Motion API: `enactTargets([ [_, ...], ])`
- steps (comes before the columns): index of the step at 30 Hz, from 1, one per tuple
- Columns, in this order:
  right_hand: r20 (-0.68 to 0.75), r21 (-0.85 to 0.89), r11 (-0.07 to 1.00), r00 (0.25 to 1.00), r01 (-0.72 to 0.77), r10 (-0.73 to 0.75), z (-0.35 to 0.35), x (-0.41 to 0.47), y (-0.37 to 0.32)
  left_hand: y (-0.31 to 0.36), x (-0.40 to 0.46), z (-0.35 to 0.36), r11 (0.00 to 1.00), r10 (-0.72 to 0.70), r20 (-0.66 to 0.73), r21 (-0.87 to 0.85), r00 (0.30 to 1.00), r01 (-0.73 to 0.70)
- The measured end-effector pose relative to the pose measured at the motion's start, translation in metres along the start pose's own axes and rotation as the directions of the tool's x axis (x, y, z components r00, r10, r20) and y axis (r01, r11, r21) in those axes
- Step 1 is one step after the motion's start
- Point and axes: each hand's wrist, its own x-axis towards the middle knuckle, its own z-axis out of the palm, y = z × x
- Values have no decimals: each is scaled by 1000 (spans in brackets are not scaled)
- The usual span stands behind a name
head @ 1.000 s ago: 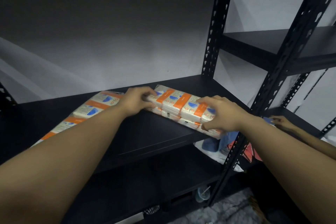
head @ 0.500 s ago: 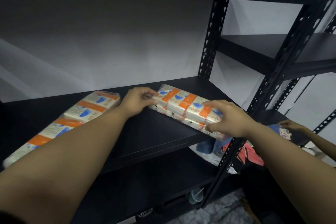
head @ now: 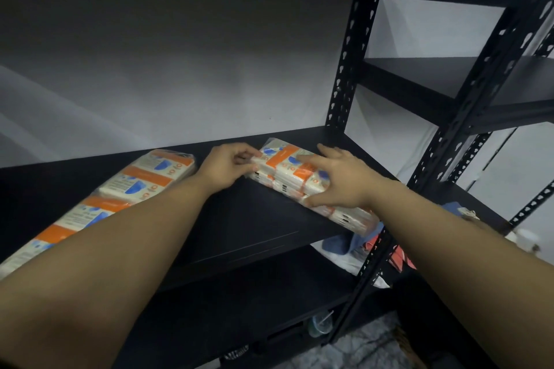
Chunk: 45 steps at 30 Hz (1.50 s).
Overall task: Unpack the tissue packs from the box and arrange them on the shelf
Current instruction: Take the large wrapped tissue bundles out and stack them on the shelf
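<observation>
A long bundle of white, orange and blue tissue packs [head: 287, 166] lies on the black shelf [head: 248, 219], slanting from the back towards the front right corner, its near end overhanging the edge. My left hand [head: 227, 166] grips the bundle's far left end. My right hand [head: 338, 180] lies over its middle, fingers spread on top and thumb against the near side. A second bundle of the same tissue packs [head: 126, 189] lies along the shelf's left side, partly hidden by my left forearm.
Black perforated uprights [head: 344, 69] frame the shelf; another upright [head: 467, 117] stands at the front right. A neighbouring shelf unit [head: 479, 78] is at right. Blue and red cloth [head: 344, 244] lies below. A plastic cup [head: 320, 323] stands on the floor. Another person's hand [head: 469, 214] shows at right.
Both hands have pushed the right bundle farther back onto the shelf. My right hand has shifted from its near end towards the middle. The view has tilted slightly.
</observation>
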Motion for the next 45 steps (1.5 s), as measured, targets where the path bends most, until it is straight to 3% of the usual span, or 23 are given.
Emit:
enactTargets([
  [3, 40, -22, 1000, 999, 1, 0, 11, 14, -15, -1, -5, 1, 1000, 2, -21, -23, 1000, -2],
  [8, -68, -101, 994, 997, -28, 21, 22, 17, -16, -2, -15, 11, 993, -29, -105, -121, 994, 16],
  [13, -66, -66, 993, 993, -98, 94, 21, 21, -6, 0, -13, 21, 981, -68, -136, -188, 988, 42],
  [15, -73, -42, 988, 987, -148, 145, 20, 24, 1, 1, -8, 26, 989, -105, -127, -115, 986, 90],
  [17, -83, -19, 980, 977, -198, 196, 18, 29, 9, 3, 0, 32, 989, -116, -82, 84, 990, 123],
  [22, -91, 14, 951, 947, -307, 307, 15, 47, 30, 9, 18, 47, 845, -216, 87, 516, 973, 141],
  [37, -78, 96, 840, 837, -535, 542, -1, 110, 77, 1, 19, 44, 860, -208, 92, 492, 974, 137],
  [45, -98, 96, 850, 844, -518, 526, -3, 130, 94, 1, 17, 44, 864, -205, 92, 484, 974, 136],
])
